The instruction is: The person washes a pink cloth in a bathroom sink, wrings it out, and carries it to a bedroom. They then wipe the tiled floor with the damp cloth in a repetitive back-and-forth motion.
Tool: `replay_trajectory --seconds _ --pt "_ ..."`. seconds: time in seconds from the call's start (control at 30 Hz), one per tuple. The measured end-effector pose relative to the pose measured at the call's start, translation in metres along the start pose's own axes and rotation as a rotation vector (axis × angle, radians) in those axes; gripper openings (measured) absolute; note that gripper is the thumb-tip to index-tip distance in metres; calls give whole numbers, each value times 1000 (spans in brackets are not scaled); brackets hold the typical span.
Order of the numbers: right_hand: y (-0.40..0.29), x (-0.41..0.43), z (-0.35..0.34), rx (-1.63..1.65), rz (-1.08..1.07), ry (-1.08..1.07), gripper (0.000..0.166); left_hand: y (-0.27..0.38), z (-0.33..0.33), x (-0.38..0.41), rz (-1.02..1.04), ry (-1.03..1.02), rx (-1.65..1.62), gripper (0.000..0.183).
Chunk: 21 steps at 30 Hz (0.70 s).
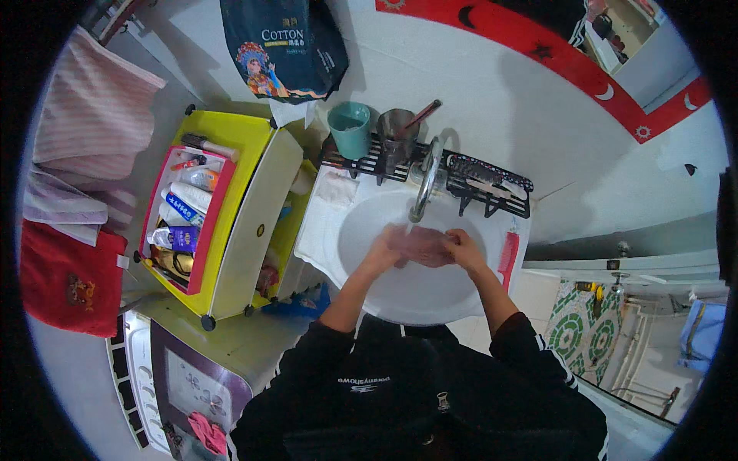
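Observation:
Under the chrome faucet [428,181], my left hand [385,248] and my right hand [463,249] hold a wet pinkish cloth [426,246] between them, one at each end. Water seems to run from the spout onto the cloth's left part. Both hands are over the white washbasin [415,299]. The left fingers are blurred and partly hidden by the cloth; the right fingers pinch its edge.
Behind the basin, a black rack [490,190] carries a green cup [349,129] and a dark cup [398,135] with a toothbrush. A red comb [508,253] lies on the right rim. Left stands a yellow-topped cabinet [242,124] bearing a pink-edged box [213,230] of toiletries.

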State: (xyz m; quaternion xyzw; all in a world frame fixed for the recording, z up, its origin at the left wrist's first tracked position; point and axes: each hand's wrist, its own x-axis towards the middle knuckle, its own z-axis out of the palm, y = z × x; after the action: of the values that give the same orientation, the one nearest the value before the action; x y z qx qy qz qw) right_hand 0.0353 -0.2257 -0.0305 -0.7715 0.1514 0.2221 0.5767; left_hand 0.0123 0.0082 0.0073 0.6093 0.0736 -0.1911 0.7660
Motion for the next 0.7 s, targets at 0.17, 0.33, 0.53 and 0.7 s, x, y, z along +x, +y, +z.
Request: replay_trajectory --seconds 0.17,0.33,0.53,0.7 --pt "-77 -32 14 -450 -586 311 43 -26 -13 0 255 93 184 21" --pt "-85 -29 7 -773 -639 397 45 41 -8 -19 46 -170 151 34" --pt "-65 -33 16 -881 -562 270 51 57 0 -29 91 -67 200 36" --pt "-33 -33 24 -354 -241 145 61 62 14 -34 416 -114 880 41"
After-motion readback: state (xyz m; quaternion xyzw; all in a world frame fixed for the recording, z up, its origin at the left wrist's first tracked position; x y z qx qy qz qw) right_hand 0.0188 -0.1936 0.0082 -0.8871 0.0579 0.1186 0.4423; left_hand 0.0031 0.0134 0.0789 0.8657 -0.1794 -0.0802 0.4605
